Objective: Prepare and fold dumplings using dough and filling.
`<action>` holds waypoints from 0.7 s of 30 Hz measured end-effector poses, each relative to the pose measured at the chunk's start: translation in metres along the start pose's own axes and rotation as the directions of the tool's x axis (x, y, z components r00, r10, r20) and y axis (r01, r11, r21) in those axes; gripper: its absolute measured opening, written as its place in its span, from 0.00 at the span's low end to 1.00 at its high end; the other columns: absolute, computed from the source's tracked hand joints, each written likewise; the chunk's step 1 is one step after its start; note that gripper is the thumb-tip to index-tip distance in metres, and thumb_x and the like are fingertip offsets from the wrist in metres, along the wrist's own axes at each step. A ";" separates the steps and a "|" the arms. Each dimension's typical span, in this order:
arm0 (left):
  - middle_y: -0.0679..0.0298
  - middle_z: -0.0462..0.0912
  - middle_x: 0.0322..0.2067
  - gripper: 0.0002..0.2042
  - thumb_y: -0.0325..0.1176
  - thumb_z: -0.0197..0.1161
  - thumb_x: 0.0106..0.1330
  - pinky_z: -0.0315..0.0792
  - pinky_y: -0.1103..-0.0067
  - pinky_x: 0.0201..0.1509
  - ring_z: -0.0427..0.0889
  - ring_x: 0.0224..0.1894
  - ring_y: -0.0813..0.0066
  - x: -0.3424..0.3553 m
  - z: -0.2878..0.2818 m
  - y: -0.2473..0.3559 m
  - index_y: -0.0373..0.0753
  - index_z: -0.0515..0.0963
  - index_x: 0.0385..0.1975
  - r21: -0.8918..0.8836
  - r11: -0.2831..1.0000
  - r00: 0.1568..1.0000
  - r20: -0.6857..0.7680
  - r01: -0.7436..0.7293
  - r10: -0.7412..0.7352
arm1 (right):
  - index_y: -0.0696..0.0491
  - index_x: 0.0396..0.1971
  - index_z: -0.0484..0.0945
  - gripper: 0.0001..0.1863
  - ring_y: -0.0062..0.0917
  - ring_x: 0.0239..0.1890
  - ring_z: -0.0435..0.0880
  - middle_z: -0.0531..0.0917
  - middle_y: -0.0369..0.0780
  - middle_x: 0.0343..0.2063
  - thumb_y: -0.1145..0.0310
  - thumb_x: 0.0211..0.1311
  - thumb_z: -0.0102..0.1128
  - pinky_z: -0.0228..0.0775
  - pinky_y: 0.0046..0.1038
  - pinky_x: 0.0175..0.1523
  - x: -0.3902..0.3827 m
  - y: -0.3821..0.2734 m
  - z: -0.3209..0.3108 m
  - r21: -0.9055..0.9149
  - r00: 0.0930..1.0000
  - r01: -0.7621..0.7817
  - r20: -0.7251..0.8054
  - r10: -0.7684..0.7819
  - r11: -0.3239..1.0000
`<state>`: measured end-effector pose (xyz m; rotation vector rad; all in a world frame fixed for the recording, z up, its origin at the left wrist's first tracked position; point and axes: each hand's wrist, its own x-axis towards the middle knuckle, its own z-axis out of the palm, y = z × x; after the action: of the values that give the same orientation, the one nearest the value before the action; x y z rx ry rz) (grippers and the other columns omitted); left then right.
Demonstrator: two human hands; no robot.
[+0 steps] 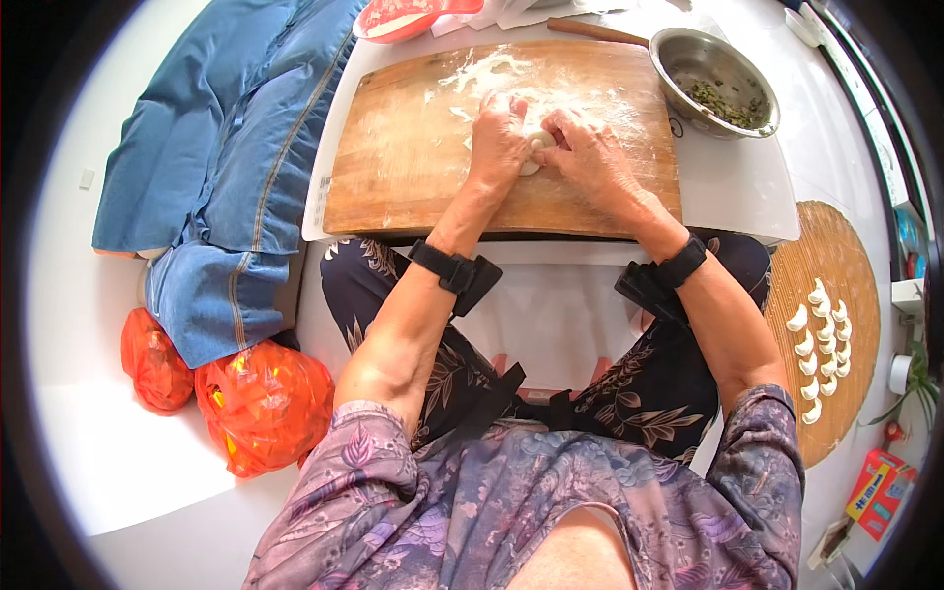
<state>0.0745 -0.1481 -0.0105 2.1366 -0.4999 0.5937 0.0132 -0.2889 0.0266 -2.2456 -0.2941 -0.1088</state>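
Both hands are close together over a floured wooden board [393, 162]. My left hand [500, 138] has its fingers curled against a small pale piece of dough [531, 167]. From the other side, my right hand [587, 152] closes its bent fingers and thumb on the same dough. The fingers cover much of the piece, so its full shape is hidden. Loose white flour [487, 71] is scattered over the far part of the board.
Right of the board stands a metal bowl [672, 49] with chopped green filling [728, 102]. A red scoop [398, 29] of flour is at the back left. Several dumplings [824, 344] lie on a round wooden board [855, 265]. Orange bags [265, 398] sit beside blue denim cloth [226, 147].
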 end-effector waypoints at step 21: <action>0.43 0.77 0.38 0.11 0.32 0.53 0.67 0.70 0.67 0.37 0.77 0.36 0.51 -0.003 -0.016 0.031 0.26 0.73 0.34 -0.350 0.853 0.920 0.215 0.387 -0.328 | 0.56 0.36 0.74 0.10 0.35 0.32 0.78 0.76 0.44 0.32 0.73 0.52 0.59 0.71 0.32 0.41 -0.010 0.004 0.010 -0.160 0.945 0.195 -0.232 -0.229 0.968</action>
<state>0.0516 -0.1522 0.0155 1.8318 -0.2558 0.1084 0.0046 -0.2857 0.0152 -2.2969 -0.4024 -0.5364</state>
